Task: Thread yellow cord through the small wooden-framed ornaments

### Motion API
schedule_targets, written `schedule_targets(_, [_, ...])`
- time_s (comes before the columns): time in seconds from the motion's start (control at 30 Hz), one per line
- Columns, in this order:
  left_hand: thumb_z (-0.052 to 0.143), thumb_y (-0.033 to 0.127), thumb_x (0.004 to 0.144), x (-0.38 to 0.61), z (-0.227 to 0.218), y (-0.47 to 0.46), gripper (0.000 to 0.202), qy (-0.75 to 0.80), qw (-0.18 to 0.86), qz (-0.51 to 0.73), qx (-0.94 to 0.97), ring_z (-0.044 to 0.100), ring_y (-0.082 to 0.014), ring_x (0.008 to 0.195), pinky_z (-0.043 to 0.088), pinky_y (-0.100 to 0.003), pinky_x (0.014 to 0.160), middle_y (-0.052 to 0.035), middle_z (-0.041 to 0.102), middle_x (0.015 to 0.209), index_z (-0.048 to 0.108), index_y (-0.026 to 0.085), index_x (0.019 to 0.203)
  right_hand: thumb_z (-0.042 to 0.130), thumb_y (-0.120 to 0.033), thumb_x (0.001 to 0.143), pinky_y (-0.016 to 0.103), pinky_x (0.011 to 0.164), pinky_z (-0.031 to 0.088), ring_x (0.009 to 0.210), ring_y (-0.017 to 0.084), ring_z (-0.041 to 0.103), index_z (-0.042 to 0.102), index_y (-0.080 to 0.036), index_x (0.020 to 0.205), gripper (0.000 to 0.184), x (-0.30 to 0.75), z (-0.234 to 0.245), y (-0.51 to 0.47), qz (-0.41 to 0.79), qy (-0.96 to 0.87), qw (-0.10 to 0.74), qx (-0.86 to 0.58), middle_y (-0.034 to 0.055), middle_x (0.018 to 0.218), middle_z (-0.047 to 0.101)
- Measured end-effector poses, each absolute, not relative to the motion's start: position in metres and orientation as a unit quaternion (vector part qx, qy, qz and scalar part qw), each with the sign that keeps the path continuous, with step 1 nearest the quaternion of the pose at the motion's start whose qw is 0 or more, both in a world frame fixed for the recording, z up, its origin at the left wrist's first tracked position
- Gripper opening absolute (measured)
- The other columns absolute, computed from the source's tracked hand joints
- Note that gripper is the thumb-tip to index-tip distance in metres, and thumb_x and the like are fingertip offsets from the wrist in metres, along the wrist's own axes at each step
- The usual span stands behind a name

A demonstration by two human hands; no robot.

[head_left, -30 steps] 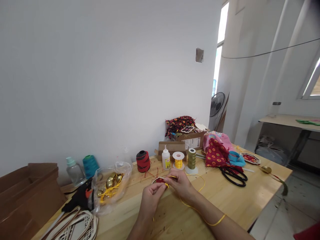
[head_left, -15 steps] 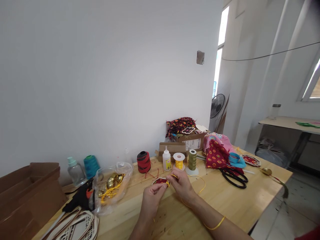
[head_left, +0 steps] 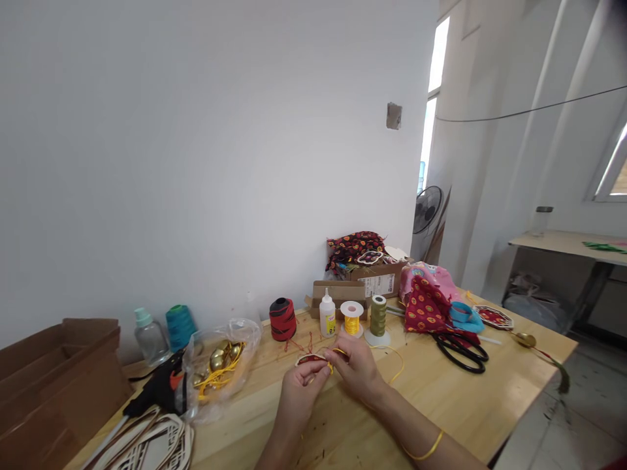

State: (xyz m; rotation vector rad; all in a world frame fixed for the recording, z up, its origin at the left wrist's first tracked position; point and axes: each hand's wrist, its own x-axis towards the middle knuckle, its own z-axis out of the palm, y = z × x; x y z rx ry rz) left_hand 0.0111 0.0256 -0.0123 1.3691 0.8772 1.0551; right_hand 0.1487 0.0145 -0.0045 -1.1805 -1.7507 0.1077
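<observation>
Both hands meet above the wooden table. My left hand [head_left: 298, 390] is closed on a small red ornament with a pale rim [head_left: 309, 358], which sits tilted behind its fingers. A bit of yellow cord [head_left: 331, 369] shows at the left thumb tip. Right beside it, my right hand [head_left: 358, 367] pinches the same cord between thumb and forefinger. The cord's knot or loop is largely covered by the fingertips. Cord also loops out over the table to the right, and a yellow strand lies across the right forearm.
Behind my hands stand a glue bottle [head_left: 327, 314], a yellow cord spool [head_left: 352, 320], an olive thread spool [head_left: 378, 316] and a red thread spool [head_left: 283, 320]. Black-handled scissors [head_left: 460, 352] lie right. Left are a bag of brass bells [head_left: 223, 362], a glue gun [head_left: 159, 386] and a cardboard box [head_left: 63, 372].
The ornament has tipped so that less of its red face shows. My fingers have shifted slightly on the cord, still close together. The whole view has moved a little.
</observation>
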Motion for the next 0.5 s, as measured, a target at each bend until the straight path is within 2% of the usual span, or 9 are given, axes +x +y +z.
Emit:
schedule_targets(0.17, [0.065,0.033,0.058,0.0129,-0.0116,0.0255,0.024,0.353,0.557,0.445,0.606,0.061,-0.0185,0.066,0.046,-0.026,0.065,-0.0055,0.07,0.067,0.07,0.014,0.072,0.045,-0.024,0.079,0.021,0.052,0.03,0.058,0.011,0.042,0.053,-0.016,0.063,0.019,0.1474,-0.0037,0.0123,0.039,-0.734,0.47,-0.488,0.0004,0.063,0.048])
schedule_targets(0.37, [0.066,0.038,0.055,0.0139,-0.0105,0.0246,0.035,0.374,0.567,0.457,0.574,0.06,-0.0176,0.059,0.046,-0.026,0.057,-0.0071,0.069,0.065,0.069,0.011,0.077,0.047,-0.025,0.078,0.02,0.048,0.028,0.053,0.01,0.04,0.052,-0.016,0.059,0.021,0.1492,-0.0023,0.0136,0.046,-0.725,0.483,-0.489,-0.0014,0.057,0.044])
schedule_targets(0.5, [0.066,0.039,0.055,0.0131,-0.0098,0.0249,0.033,0.375,0.568,0.47,0.561,0.061,-0.0187,0.062,0.046,-0.027,0.061,-0.0066,0.069,0.063,0.07,0.012,0.074,0.047,-0.026,0.078,0.02,0.049,0.029,0.053,0.01,0.04,0.054,-0.016,0.06,0.021,0.1495,-0.0026,0.0139,0.038,-0.726,0.489,-0.482,-0.0015,0.057,0.044])
